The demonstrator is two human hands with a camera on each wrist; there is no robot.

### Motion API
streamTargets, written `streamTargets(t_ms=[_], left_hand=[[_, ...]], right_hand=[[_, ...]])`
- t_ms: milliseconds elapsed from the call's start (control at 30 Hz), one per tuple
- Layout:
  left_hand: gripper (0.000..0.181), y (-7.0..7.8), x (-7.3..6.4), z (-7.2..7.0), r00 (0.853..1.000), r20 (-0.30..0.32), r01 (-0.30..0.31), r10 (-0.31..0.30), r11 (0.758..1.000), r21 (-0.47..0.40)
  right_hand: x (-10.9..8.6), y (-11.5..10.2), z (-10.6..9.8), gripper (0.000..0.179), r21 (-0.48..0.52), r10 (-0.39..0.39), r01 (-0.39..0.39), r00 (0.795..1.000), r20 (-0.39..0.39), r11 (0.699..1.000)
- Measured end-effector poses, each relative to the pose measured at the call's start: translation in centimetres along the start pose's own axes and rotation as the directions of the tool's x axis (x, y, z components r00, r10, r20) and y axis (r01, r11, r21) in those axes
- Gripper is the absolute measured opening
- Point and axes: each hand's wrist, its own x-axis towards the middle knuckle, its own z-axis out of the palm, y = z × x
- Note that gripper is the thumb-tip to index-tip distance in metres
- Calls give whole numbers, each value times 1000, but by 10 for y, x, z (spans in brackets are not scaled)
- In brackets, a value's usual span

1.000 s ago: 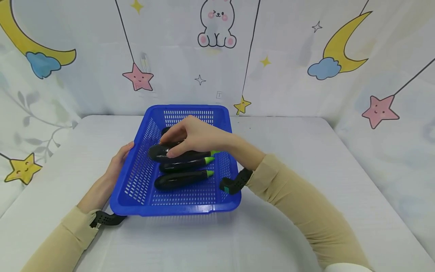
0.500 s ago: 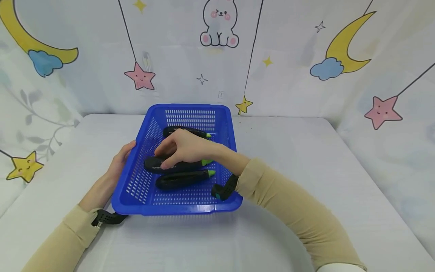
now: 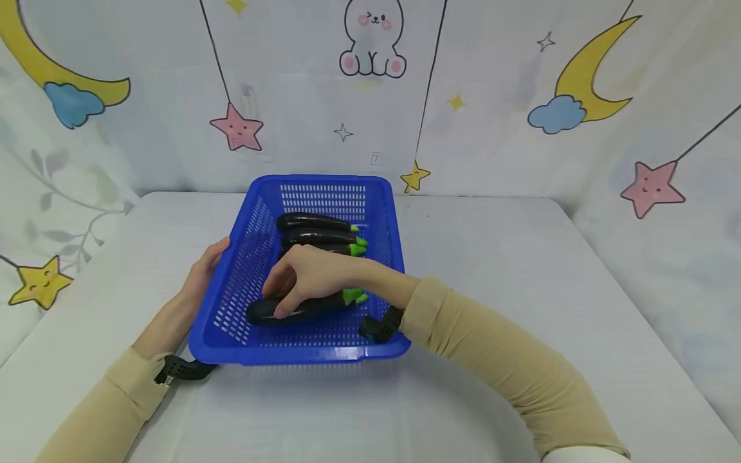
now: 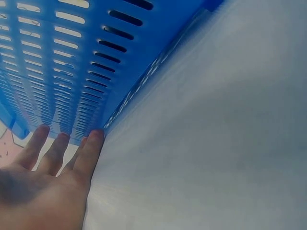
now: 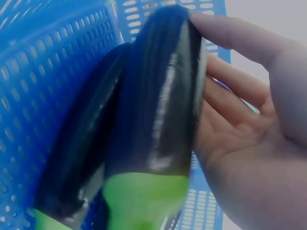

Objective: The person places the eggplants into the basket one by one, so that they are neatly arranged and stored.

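Note:
A dark eggplant (image 3: 312,311) with a green cap is in my right hand (image 3: 315,276), thumb and fingers pinching its rounded end. In the right wrist view that eggplant (image 5: 153,96) slants over a second eggplant (image 5: 84,139), which it mostly covers in the head view. The blue basket (image 3: 324,355) surrounds them. Further back in it lie a row of eggplants (image 3: 315,222), one partly hidden behind my right hand. My left hand (image 3: 202,276) touches the basket's left side from outside; its fingers (image 4: 91,153) look straight against the slotted wall in the left wrist view.
The basket stands on a white-covered table (image 3: 492,270). A printed curtain (image 3: 475,148) with moons and stars hangs behind. A black strap (image 3: 185,370) sits on the left wrist, and a white round edge (image 3: 586,455) shows at bottom right.
My right hand has moved toward the basket's near side with the eggplant, which now lies over the nearest one. The eggplants at the back have come into view. My left hand stays put.

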Motion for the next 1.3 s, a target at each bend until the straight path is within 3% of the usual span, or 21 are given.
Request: streamTargets(t_ms=[133, 433, 867, 967, 1167, 1300], left_hand=[[48, 0, -1, 0, 1000, 11, -5, 6, 999, -35], [50, -1, -5, 0, 999, -52, 16, -16, 1000, 13], [50, -2, -6, -3, 997, -77, 32, -27, 998, 59], [47, -3, -6, -3, 999, -53, 14, -12, 1000, 25], [45, -3, -6, -1, 998, 57, -15, 24, 990, -143], [45, -2, -7, 0, 997, 77, -10, 24, 985, -174]], right_hand=[[0, -1, 4, 35, 15, -8, 8, 1000, -5, 1000], [-3, -2, 13, 35, -33, 4, -2, 998, 60, 999], [-2, -2, 19, 35, -117, 10, 3, 994, 108, 993], [-2, -1, 19, 34, -123, 5, 11, 992, 125, 992], [-3, 0, 20, 34, -127, 13, 7, 988, 154, 992], [-2, 2, 19, 32, -137, 11, 11, 988, 157, 990]])
